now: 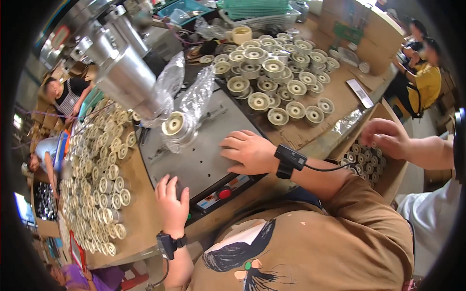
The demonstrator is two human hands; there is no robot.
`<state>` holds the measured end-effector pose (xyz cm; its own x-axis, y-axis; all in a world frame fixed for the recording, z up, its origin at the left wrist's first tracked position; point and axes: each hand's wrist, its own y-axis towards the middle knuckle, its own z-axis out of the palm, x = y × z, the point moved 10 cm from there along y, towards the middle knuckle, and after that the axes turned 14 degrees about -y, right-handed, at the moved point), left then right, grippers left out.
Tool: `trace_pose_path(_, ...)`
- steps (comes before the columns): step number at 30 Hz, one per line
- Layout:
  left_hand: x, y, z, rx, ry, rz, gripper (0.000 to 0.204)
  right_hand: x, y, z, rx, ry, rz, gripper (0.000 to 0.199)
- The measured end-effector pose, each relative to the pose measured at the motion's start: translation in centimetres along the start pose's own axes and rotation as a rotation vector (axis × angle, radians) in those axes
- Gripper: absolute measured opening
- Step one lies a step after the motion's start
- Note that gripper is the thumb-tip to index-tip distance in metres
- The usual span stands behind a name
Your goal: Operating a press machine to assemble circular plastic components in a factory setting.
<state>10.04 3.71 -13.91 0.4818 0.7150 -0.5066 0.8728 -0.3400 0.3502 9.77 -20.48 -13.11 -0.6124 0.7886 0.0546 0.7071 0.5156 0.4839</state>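
Best to keep left hand [172, 203] open at 6 o'clock and right hand [250, 151] flat at 3 o'clock, away from wheel [174, 123] under press [127, 72].

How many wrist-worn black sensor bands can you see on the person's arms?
2. One wrist band sits behind the right hand on the grey machine plate; the other band is behind the left hand at the plate's front edge.
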Motion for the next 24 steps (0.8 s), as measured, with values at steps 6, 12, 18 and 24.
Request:
trace_pose_path(6, 0.0, 0.0, 0.1, -0.012, -0.001, -0.010, 0.040, -0.1, -0.2, 0.0, -0.017, 0.012, 0.008, 0.044)
trace_pose_path(12, 0.3, 0.1, 0.3, -0.016, -0.026, -0.001, 0.040, -0.4, -0.3, 0.5, 0.019, 0.048, 0.014, 0.046)
trace_pose_path(18, -0.1, 0.0, -0.2, -0.031, -0.015, -0.001, 0.040, 0.0, -0.2, 0.4, 0.003, 0.039, 0.006, 0.046)
trace_pose_path(24, -0.2, 0.3, -0.6, 0.028, -0.039, -0.050, 0.042, 0.8, -0.6, 0.6, 0.067, 0.067, 0.049, 0.039)
